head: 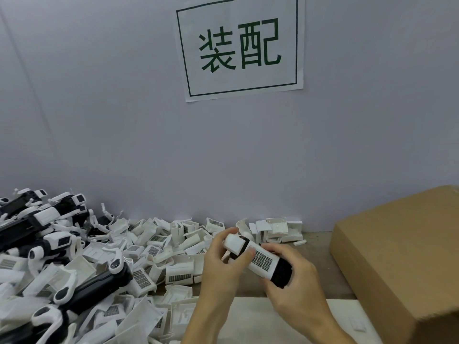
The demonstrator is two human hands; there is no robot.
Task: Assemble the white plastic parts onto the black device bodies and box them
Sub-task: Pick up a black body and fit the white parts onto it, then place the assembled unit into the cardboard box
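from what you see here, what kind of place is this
Likely a factory assembly bench: a wall sign reads 装配 (assembly), a pile of white parts and black bodies covers the table, and a carton waits.

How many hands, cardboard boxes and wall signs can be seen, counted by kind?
Hands: 2, the left hand and the right hand
Cardboard box: 1
Wall sign: 1
Total: 4

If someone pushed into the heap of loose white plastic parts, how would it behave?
The heap of white plastic parts would probably slide and scatter, since the pieces lie loose and jumbled. Each looks thin-walled and hollow, so likely light and stiff. Their boxy shapes seem unlikely to roll.
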